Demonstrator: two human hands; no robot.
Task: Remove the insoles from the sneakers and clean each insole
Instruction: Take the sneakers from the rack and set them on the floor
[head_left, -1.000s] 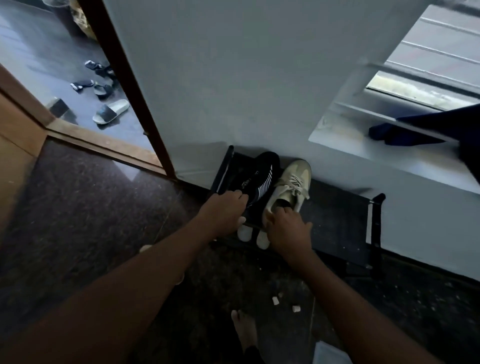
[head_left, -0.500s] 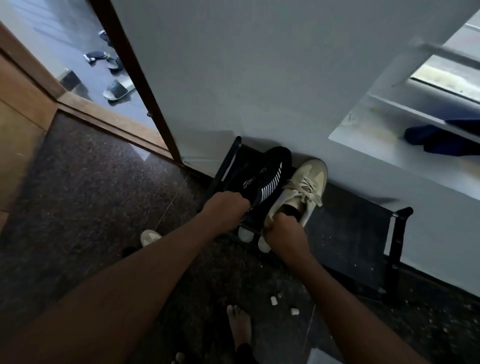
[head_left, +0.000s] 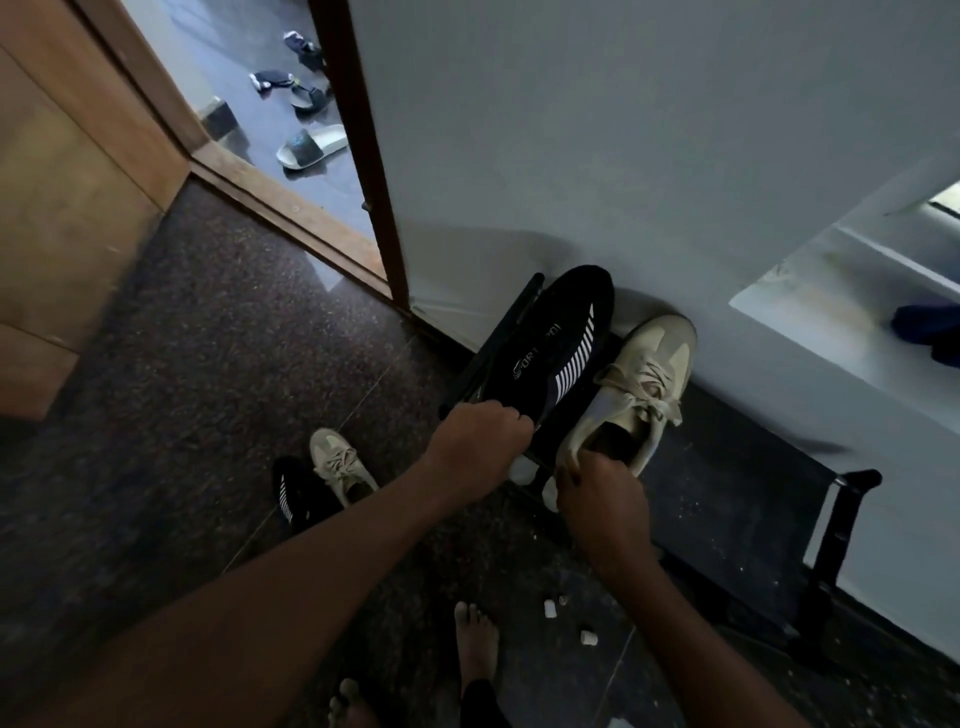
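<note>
We see the left hand (head_left: 483, 441) still curled round the heel of the black sneaker (head_left: 550, 343), and the right hand (head_left: 602, 499) still pinching the heel of the beige sneaker (head_left: 644, 379). Both shoes sit on the black shoe rack (head_left: 727, 493). Newly in full view, a second beige sneaker (head_left: 340, 465) and a second black sneaker (head_left: 298, 493) lie together on the floor (head_left: 208, 364) at left.

The one camera sits on the person's head and looks forward and steeply down along both forearms, so the left hand (head_left: 480, 441) and right hand (head_left: 602, 501) lie near the middle of the wide-angle view, at arm's reach. It faces a pale wall (head_left: 597, 130) and the low black shoe rack (head_left: 727, 499) at its foot. The person's bare feet (head_left: 475, 644) are at the bottom edge, and an open doorway (head_left: 270, 104) is in the upper left corner.
</note>
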